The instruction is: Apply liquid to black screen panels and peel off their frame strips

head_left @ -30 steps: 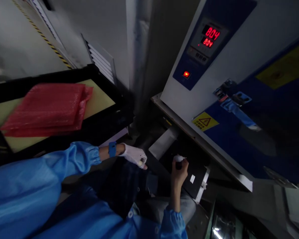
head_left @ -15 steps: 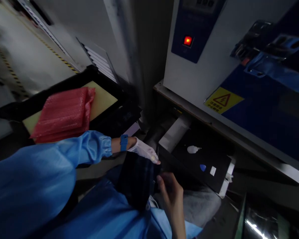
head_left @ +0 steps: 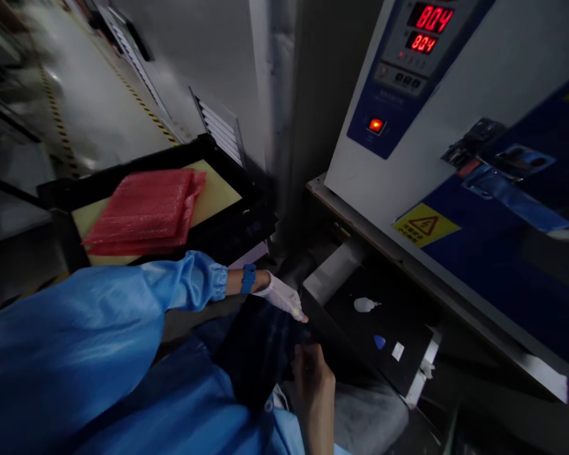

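At our lap sits a dark panel [head_left: 260,357], our gloved left hand [head_left: 284,297] along its upper edge; we cannot tell whether those fingers clamp it. Our bare right hand [head_left: 314,374], fingers curled, is at the panel's right side, its grip hidden. A white bottle [head_left: 364,304] and a blue pick [head_left: 380,342] lie on a black surface [head_left: 405,322] nearby.

Whether the right hand [head_left: 317,377] holds anything (it's dim) can't be told.
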Tool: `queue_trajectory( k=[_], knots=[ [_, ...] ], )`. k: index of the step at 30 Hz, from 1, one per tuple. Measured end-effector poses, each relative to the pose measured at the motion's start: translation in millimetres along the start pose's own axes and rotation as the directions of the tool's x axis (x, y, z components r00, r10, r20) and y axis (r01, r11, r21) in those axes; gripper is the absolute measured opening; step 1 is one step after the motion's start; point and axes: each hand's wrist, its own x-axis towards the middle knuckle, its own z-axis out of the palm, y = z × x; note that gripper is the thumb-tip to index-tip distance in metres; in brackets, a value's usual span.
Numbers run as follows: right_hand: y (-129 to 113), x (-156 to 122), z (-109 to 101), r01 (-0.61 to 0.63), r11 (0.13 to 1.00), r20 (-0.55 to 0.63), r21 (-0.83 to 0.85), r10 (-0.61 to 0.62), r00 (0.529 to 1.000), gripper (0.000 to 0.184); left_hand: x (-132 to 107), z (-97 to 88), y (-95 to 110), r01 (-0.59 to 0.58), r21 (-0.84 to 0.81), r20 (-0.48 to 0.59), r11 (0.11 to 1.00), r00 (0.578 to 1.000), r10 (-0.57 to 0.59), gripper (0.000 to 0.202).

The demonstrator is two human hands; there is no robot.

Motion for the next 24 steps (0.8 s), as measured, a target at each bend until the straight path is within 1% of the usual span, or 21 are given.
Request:
queue_trajectory(
  k=[1, 2, 3, 5, 7, 9, 14, 17, 20, 22, 24],
  knots=[
    [0, 0, -1, -0.013, 1.0, 0.015, -0.002, 0.013, 1.0, 0.064, -1, -0.1, 2, 0.015, -0.009, 0.112, 1.0, 0.994, -0.014, 0.038],
    [0, 0, -2, -0.031, 1.0, 0.039, -0.002, 0.031, 0.999, 0.065, -2, -0.7, 5, 0.03, -0.012, 0.206, 0.999, 0.978, -0.026, 0.041],
    [-3, -1, -3, -0.047, 0.999, 0.066, 0.002, 0.047, 0.997, 0.066, -3, -1.7, 7, 0.041, -0.012, 0.274, 0.999, 0.961, -0.037, 0.045],
    [-9, 0, -5, -0.075, 0.997, 0.111, 0.016, 0.073, 0.991, 0.066, -5, -4.2, 12, 0.057, 0.0, 0.344, 0.998, 0.938, -0.053, 0.052],
    [-16, 1, -9, -0.086, 0.996, 0.122, 0.035, 0.081, 0.989, 0.065, -6, -6.3, 15, 0.064, 0.027, 0.382, 0.998, 0.922, -0.069, 0.058],
    [-21, 2, -13, -0.083, 0.995, 0.136, 0.053, 0.076, 0.988, 0.065, -7, -7.5, 17, 0.056, 0.062, 0.406, 0.997, 0.911, -0.076, 0.063],
    [-22, 2, -22, -0.092, 0.993, 0.253, 0.076, 0.069, 0.965, 0.066, -7, -7.0, 21, 0.02, 0.148, 0.417, 0.989, 0.905, -0.081, 0.069],
    [-22, -3, -20, -0.093, 0.992, 0.241, 0.085, 0.07, 0.968, 0.066, -8, -6.3, 25, 0.011, 0.185, 0.413, 0.983, 0.906, -0.088, 0.068],
    [-21, -7, -17, -0.098, 0.989, 0.223, 0.107, 0.072, 0.972, 0.065, -9, -5.2, 29, 0.008, 0.213, 0.405, 0.977, 0.909, -0.096, 0.073],
    [-19, -8, -16, -0.11, 0.986, 0.235, 0.122, 0.079, 0.969, 0.065, -7, -3.4, 29, 0.014, 0.227, 0.394, 0.974, 0.913, -0.106, 0.075],
    [-14, -10, -19, -0.122, 0.983, 0.27, 0.135, 0.082, 0.959, 0.065, -3, -0.8, 28, 0.025, 0.235, 0.376, 0.972, 0.919, -0.115, 0.073]
  ],
)
